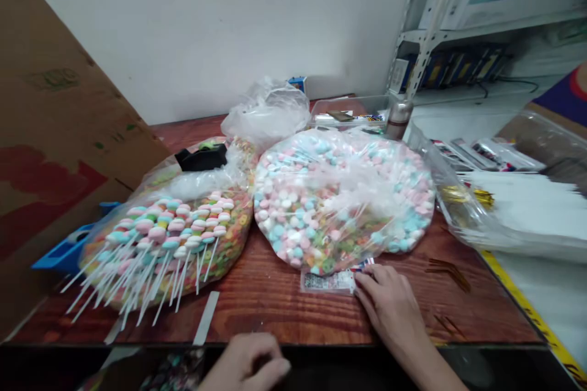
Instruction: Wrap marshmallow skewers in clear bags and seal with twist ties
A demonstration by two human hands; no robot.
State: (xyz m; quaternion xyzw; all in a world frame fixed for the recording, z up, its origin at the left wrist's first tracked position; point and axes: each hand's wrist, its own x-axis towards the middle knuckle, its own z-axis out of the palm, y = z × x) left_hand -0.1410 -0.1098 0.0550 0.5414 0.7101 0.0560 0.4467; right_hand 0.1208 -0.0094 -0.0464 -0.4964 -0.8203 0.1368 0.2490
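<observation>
My right hand (389,302) is at the front of the table, its fingertips closed on the right end of a small printed plastic bag (328,282). The bag lies flat, its far edge by a big clear bag of pastel marshmallows and ring-shaped candies (342,195). Loosely curled at the table's front edge, my left hand (252,357) shows nothing in it. To the left, several candy skewers on white sticks (169,232) rest on another bag of candy rings (236,220), their sticks pointing toward me.
A cardboard box (59,153) stands at left beside a blue tray (62,256). Gold twist ties (452,272) lie on the right of the table (284,317). Further right are a clear bin of white sheets (527,208) and a metal shelf (426,36). A clear tray (351,110) sits behind.
</observation>
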